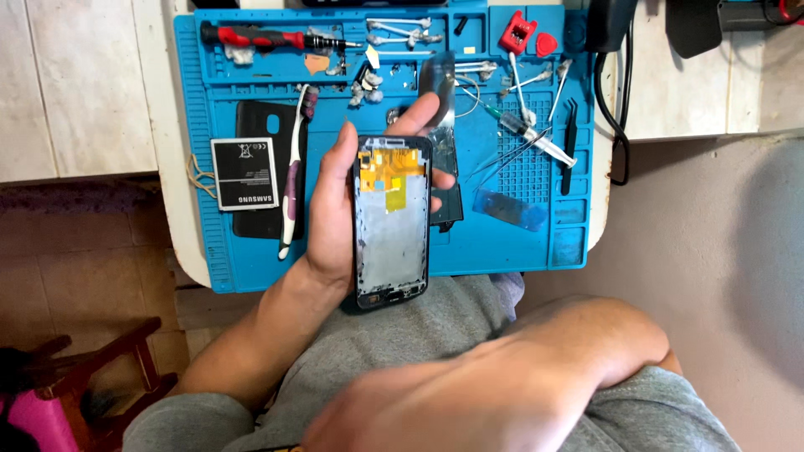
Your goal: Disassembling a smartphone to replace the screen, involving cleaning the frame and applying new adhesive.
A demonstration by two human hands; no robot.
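Opened phone frame [392,222], orange flex exposed, in left hand [335,209].

White-and-black labelled battery [244,172] lies on the mat's left.

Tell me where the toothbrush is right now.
In the head view, the toothbrush lies on the left part of the blue repair mat, across a black back cover, between the phone battery and the left hand.
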